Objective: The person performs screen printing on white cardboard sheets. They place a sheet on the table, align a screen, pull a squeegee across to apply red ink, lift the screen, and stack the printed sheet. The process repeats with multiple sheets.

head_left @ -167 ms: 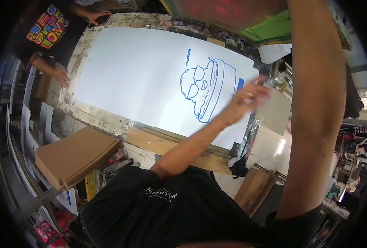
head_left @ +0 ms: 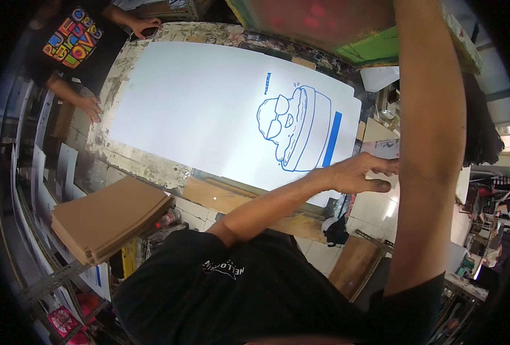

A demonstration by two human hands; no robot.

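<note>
A large white sheet (head_left: 180,98) lies on the paint-stained table (head_left: 102,126), printed in blue with a line drawing and a solid bar at its right end. My left hand (head_left: 361,173) is over the sheet's near right corner, palm down, fingers stretched and thumb apart, holding nothing. Past its fingertips is my raised right arm (head_left: 430,144), which runs up to the top edge of the picture; my right hand is outside it. Beside that arm a printing screen (head_left: 318,20) with a green-edged frame is tilted up above the table's far side.
Across the table at the far left stands a person in a black shirt (head_left: 42,52), one hand (head_left: 146,26) at the far corner, the other (head_left: 89,108) by the left edge. A stack of brown boards (head_left: 111,215) is near left. Shelving (head_left: 470,287) stands at right.
My left hand has moved nearer and slightly right, uncovering the blue bar. The whole view has shifted a little. The sheet and the raised screen stay in place.
</note>
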